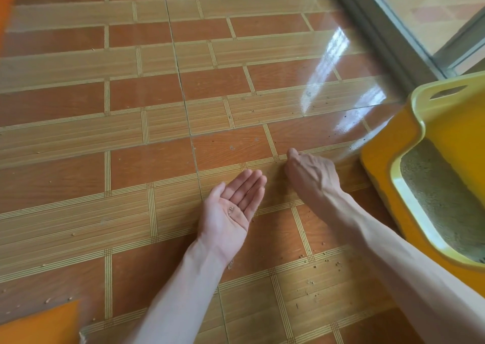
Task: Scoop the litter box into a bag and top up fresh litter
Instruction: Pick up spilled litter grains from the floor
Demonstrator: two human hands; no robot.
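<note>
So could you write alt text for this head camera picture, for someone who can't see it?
A person's left hand lies palm up over a tiled floor, holding a few litter grains, while the right hand reaches down to the floor beside it. A yellow litter box with litter inside sits at the right; stray grains dot the tiles.

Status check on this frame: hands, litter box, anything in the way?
Left hand open, palm up, few litter grains in it. Right hand knuckles up, fingertips hidden. Litter box at right, litter inside. Stray grains on floor.
</note>
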